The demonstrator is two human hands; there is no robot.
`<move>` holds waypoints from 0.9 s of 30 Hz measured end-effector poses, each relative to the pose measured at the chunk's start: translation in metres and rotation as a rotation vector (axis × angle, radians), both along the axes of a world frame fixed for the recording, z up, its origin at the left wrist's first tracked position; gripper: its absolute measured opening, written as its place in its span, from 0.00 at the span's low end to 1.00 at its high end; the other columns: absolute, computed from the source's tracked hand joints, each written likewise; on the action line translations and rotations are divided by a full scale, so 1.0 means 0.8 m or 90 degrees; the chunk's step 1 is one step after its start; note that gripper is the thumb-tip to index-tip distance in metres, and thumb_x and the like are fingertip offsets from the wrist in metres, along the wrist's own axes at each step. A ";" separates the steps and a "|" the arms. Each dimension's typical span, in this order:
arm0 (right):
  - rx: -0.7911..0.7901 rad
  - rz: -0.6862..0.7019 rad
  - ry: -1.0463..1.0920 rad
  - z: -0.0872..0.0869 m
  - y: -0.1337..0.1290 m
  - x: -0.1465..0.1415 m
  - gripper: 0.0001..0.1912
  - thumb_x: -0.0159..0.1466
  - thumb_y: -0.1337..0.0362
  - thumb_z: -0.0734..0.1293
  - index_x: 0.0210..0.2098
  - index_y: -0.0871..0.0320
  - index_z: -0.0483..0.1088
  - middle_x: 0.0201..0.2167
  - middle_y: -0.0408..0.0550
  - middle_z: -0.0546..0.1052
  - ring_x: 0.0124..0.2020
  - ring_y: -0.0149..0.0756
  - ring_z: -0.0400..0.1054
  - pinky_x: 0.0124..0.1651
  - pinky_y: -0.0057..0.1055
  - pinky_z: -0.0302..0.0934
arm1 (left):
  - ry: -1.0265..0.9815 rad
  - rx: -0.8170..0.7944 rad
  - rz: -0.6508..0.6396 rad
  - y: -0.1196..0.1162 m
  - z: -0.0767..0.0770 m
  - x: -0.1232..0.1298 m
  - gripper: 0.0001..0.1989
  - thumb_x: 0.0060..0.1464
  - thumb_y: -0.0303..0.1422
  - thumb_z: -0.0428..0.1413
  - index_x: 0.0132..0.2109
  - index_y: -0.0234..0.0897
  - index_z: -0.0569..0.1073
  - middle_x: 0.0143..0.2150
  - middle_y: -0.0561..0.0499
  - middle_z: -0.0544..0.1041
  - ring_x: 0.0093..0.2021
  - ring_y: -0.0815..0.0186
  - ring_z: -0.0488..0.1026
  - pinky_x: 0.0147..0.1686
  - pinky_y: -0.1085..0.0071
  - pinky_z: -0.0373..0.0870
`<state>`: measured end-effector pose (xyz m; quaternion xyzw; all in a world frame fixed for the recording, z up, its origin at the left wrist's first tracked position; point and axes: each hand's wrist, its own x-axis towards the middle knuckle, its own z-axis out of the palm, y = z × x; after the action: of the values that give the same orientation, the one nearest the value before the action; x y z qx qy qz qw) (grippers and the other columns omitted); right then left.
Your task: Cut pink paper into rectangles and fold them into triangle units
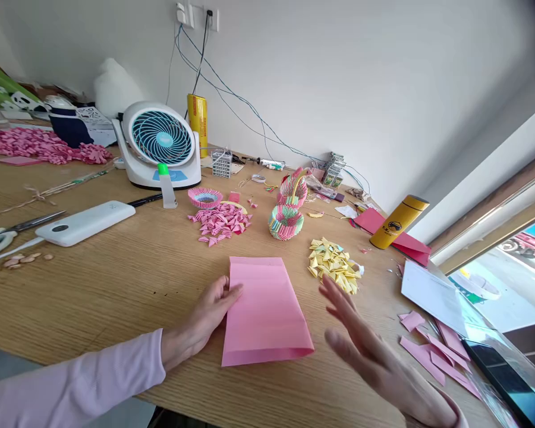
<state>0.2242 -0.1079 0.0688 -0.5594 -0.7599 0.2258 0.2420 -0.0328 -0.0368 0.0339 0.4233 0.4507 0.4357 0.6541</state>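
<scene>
Here, folded pink paper, gripped by left hand (fingertips hidden beneath); right hand straight-fingered, released, its sleeve cropped.

Left fingers partly behind pink paper

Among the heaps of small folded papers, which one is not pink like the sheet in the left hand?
The yellow heap, beyond the right hand; the heap near the fan and the far-left heap are pink.
</scene>
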 end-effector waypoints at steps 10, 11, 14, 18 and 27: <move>0.077 0.006 -0.333 -0.087 0.072 -0.090 0.33 0.71 0.51 0.49 0.67 0.68 0.49 0.68 0.63 0.48 0.69 0.51 0.38 0.66 0.51 0.45 | 0.166 0.008 -0.067 0.012 -0.012 -0.005 0.21 0.46 0.49 0.59 0.32 0.37 0.62 0.28 0.55 0.70 0.30 0.66 0.68 0.28 0.73 0.62; 0.084 0.005 -0.342 -0.092 0.070 -0.088 0.33 0.71 0.51 0.49 0.67 0.67 0.49 0.68 0.63 0.47 0.69 0.51 0.37 0.66 0.52 0.45 | 0.181 -0.001 -0.087 0.015 -0.012 -0.010 0.21 0.47 0.49 0.58 0.33 0.38 0.61 0.29 0.54 0.71 0.31 0.65 0.69 0.28 0.73 0.62; 0.107 0.005 -0.352 -0.101 0.066 -0.081 0.33 0.71 0.51 0.47 0.67 0.67 0.48 0.68 0.61 0.46 0.69 0.51 0.36 0.65 0.52 0.45 | 0.272 0.025 -0.142 0.019 -0.005 -0.027 0.19 0.52 0.49 0.54 0.38 0.39 0.59 0.29 0.55 0.70 0.26 0.66 0.69 0.23 0.73 0.62; 0.141 -0.001 -0.349 -0.112 0.066 -0.077 0.33 0.71 0.51 0.47 0.67 0.66 0.49 0.68 0.59 0.48 0.69 0.50 0.37 0.65 0.53 0.46 | 0.561 0.388 -0.103 0.006 0.017 -0.033 0.10 0.59 0.39 0.48 0.44 0.39 0.61 0.36 0.49 0.72 0.33 0.62 0.72 0.35 0.65 0.68; 0.193 -0.015 -0.356 -0.124 0.069 -0.077 0.29 0.71 0.58 0.48 0.66 0.67 0.52 0.67 0.60 0.51 0.69 0.49 0.39 0.65 0.51 0.47 | 0.811 0.611 -0.310 -0.013 -0.015 0.011 0.34 0.64 0.47 0.38 0.65 0.22 0.56 0.67 0.29 0.52 0.68 0.48 0.50 0.63 0.54 0.53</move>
<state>0.1624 -0.0525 -0.0305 -0.5661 -0.8154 -0.0555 0.1073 -0.0240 -0.0475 0.0222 0.9072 0.3957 0.1039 0.0981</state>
